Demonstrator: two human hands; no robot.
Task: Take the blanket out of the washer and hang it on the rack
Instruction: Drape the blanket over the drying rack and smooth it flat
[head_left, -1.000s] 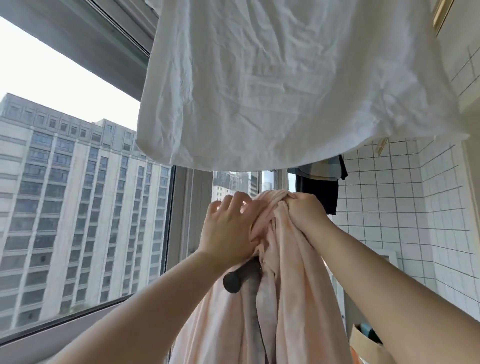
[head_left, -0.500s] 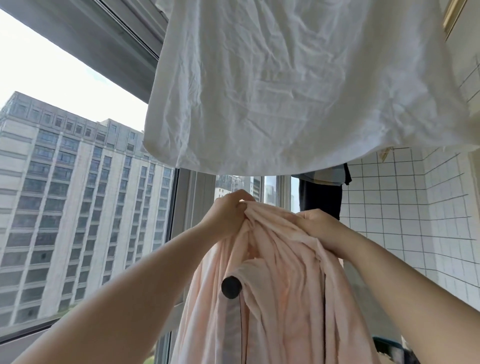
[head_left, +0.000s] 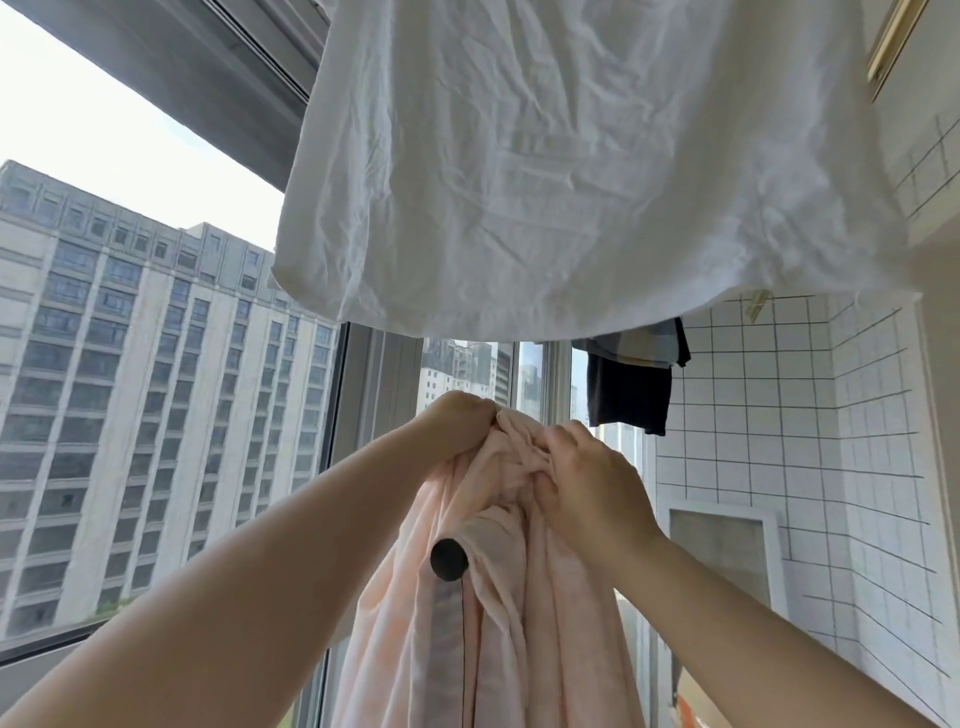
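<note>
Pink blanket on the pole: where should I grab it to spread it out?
Grab the soft pink blanket at its bunched top fold, where the left hand and right hand already grip it. Come from above, one hand either side of the black-capped rack pole, since the cloth hangs down both sides.

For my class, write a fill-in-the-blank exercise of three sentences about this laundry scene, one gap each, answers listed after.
1. Both hands, the left hand and the right hand, grip a bunched blanket whose colour is pale ____.
2. The blanket is draped over a bar with a round ____ end cap.
3. Above the hands hangs a large wrinkled sheet coloured ____.

Missing words: pink; black; white
</note>
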